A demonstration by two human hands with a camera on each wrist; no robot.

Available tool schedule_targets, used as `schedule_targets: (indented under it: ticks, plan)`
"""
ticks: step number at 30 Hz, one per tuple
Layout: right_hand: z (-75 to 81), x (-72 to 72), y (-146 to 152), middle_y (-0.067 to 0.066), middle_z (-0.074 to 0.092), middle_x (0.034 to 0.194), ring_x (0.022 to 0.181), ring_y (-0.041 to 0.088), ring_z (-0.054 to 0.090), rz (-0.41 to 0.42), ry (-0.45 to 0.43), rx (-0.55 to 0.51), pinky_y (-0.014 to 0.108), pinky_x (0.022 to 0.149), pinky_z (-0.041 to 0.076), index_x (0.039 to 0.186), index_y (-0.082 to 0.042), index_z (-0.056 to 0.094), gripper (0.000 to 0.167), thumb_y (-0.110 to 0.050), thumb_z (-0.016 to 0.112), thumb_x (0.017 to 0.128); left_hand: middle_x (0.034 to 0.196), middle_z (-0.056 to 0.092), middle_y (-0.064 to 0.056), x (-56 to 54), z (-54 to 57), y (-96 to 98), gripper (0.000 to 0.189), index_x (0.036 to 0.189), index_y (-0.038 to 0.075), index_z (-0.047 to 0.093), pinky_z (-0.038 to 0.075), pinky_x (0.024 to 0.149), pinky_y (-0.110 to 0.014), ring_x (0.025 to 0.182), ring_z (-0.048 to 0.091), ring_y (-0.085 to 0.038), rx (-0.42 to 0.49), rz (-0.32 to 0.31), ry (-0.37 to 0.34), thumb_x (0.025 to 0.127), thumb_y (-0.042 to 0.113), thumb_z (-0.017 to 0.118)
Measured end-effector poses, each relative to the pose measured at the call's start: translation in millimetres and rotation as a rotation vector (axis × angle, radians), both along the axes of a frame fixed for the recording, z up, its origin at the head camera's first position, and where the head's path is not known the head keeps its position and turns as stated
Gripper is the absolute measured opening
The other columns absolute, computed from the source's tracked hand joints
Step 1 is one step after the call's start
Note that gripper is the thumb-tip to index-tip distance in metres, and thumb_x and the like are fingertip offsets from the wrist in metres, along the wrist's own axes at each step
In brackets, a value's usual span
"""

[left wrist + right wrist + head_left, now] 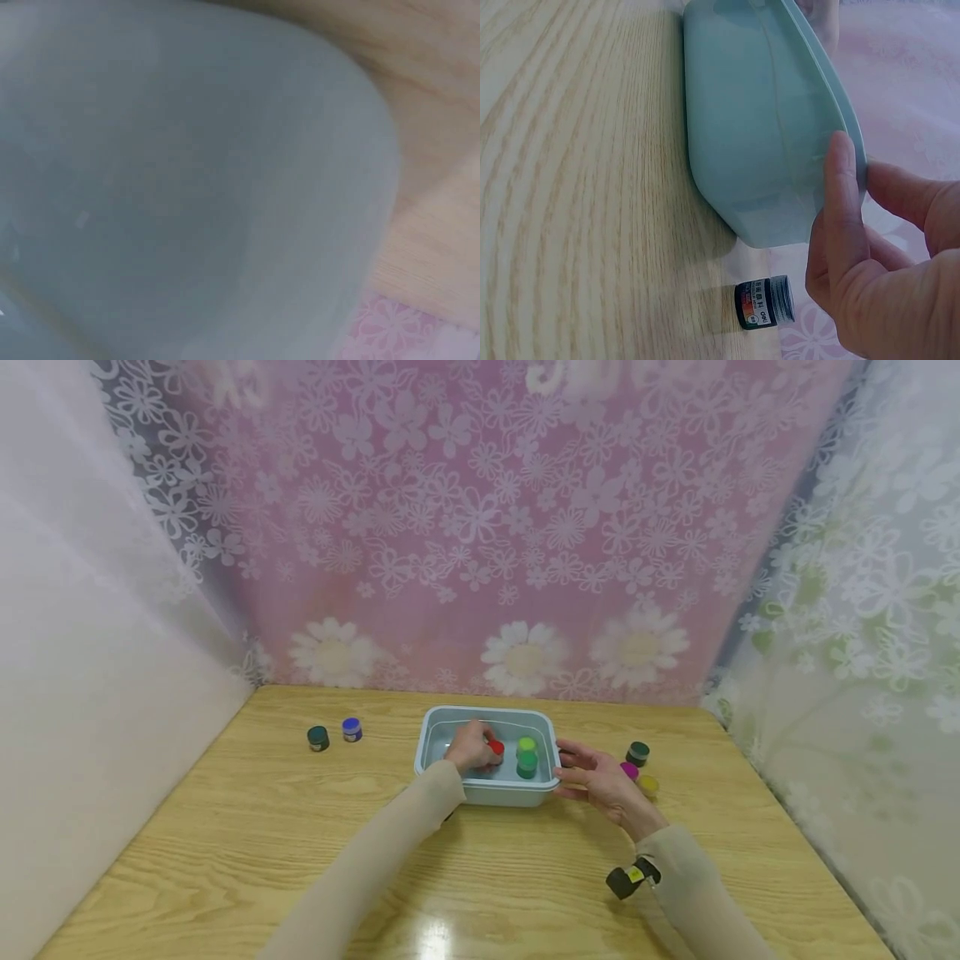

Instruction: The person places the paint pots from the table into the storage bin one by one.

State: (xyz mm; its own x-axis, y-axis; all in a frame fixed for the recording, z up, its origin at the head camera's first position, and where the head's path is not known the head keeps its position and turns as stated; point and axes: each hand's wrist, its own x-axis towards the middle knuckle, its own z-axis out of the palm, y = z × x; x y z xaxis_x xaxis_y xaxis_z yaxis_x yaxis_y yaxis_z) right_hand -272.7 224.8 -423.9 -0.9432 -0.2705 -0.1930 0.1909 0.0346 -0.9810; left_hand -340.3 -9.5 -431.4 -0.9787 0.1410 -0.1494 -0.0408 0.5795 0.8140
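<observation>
We pinched red jar (497, 747) in left hand (471, 747) inside basin (502, 797), gripped its rim (510, 785) with right hand (603, 783). Two green jars (527, 766) stood alongside.

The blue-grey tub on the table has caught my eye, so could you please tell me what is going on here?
A person has their left hand inside the tub, its fingers on a red jar, while their right hand holds the tub's right end. A light green jar and a darker green jar are also inside. Outside on the table, a dark jar and a blue jar stand to the left; dark, magenta and yellow ones are to the right.
</observation>
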Motion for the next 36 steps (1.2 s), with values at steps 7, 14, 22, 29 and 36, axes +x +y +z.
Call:
schedule_targets:
  ticks: [7,14,22,29,36]
  plan:
    - [0.8,-0.4,0.1,0.029,0.035,0.150,0.114,0.026,0.061,0.001,0.002,-0.005,0.038,0.092,0.057,0.154,-0.004,0.029,0.068,-0.005,0.063,0.095,0.113,0.066,-0.015,-3.6,-2.0,-0.1,0.039,0.120,0.000,0.065,0.056,0.077,-0.031,0.087,0.061,-0.020,-0.056,-0.064,0.034,0.083,0.006,0.075]
    - [0.9,-1.6,-0.1,0.027,0.035,0.150,0.118,0.029,0.059,0.005,-0.007,-0.009,0.036,0.090,0.058,0.154,-0.005,0.029,0.069,-0.005,0.064,0.094,0.124,0.064,-0.019,-6.0,-2.1,0.2,0.047,0.125,-0.003,0.062,0.049,0.101,-0.043,0.114,0.058,-0.031,-0.044,-0.092,0.042,0.079,-0.005,0.071]
    - [0.4,-1.9,0.4,0.026,0.036,0.150,0.119,0.032,0.058,0.002,-0.006,0.002,0.033,0.086,0.059,0.154,-0.006,0.030,0.067,-0.004,0.062,0.095,0.120,0.065,-0.018,-8.1,-3.3,1.9,0.043,0.125,-0.004,0.063,0.048,0.103,-0.043,0.114,0.058,-0.030,-0.007,-0.129,0.046,0.082,-0.007,0.070]
    - [-0.4,-2.4,0.5,0.026,0.036,0.150,0.118,0.030,0.059,-0.003,-0.009,-0.004,0.032,0.086,0.060,0.154,-0.006,0.030,0.066,-0.003,0.061,0.095,0.112,0.066,-0.019,-8.5,-3.8,2.4,0.042,0.123,-0.006,0.063,0.054,0.088,-0.034,0.097,0.060,-0.025,0.046,-0.129,0.029,0.081,-0.011,0.066]
    - [-2.6,-2.5,1.6,0.025,0.038,0.149,0.115,0.028,0.061,-0.015,-0.013,0.012,0.033,0.086,0.059,0.153,-0.007,0.032,0.066,-0.006,0.064,0.094,0.117,0.062,-0.023,-5.9,-2.3,-2.6,0.041,0.126,-0.009,0.059,0.061,0.076,-0.037,0.092,0.067,-0.033,0.161,-0.097,0.048,0.085,-0.012,0.056]
